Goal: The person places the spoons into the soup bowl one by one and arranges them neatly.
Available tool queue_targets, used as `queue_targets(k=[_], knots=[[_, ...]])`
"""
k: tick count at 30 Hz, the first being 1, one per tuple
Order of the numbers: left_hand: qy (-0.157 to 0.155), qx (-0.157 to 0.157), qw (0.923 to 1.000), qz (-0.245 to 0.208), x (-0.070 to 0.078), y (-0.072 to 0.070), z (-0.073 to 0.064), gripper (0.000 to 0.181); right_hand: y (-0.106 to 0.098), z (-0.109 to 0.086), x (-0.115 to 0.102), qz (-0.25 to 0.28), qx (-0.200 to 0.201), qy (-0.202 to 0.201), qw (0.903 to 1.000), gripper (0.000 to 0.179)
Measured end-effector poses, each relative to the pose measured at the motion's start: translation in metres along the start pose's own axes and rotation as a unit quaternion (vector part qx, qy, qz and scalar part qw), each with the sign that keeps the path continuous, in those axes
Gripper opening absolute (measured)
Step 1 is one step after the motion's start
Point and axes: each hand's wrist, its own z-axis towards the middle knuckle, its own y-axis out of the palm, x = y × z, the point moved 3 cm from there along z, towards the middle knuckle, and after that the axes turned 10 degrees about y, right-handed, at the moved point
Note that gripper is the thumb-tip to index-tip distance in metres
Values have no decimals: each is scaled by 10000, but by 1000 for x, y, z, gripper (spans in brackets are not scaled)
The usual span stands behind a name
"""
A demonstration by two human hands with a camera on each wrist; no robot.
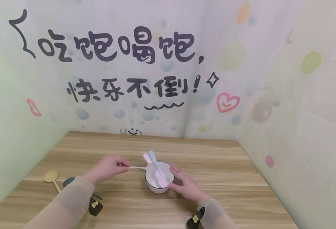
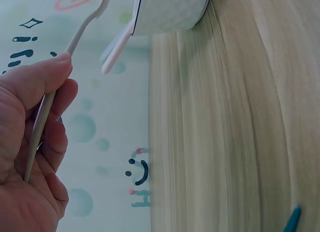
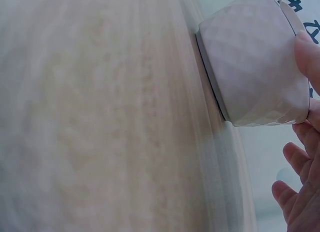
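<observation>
Left hand [image 1: 109,168]: fingers pinching spoon [image 1: 150,170] by handle, scoop over bowl [image 1: 157,190] at ten o'clock. Right hand [image 1: 186,186]: fingers gripping three o'clock side, probably for steadiness.

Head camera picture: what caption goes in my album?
Left-hand grip pinches a pale spoon over a white bowl the right-hand grip holds; a pink spoon and blue spoon rest inside.

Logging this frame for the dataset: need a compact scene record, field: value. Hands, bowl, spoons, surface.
left hand: pinches pale spoon by its handle
right hand: holds the bowl's side
white bowl: upright on table; contains pink spoon and blue spoon
other utensils: yellow spoon; dark teal utensil, partly hidden
table: wood-grain
</observation>
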Motion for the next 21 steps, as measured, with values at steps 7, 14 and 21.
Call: queue_targets(k=[7,14,21], knots=[[237,-107,9996,101,5,3,8,9,0,0,0,-75,46,-41,10000,73],[303,-288,9989,191,10,5,18,8,0,-1,-1,-21,43,-21,10000,73],[450,-532,9971,304,13,8,25,5,0,-1,-1,-55,43,0,10000,74]])
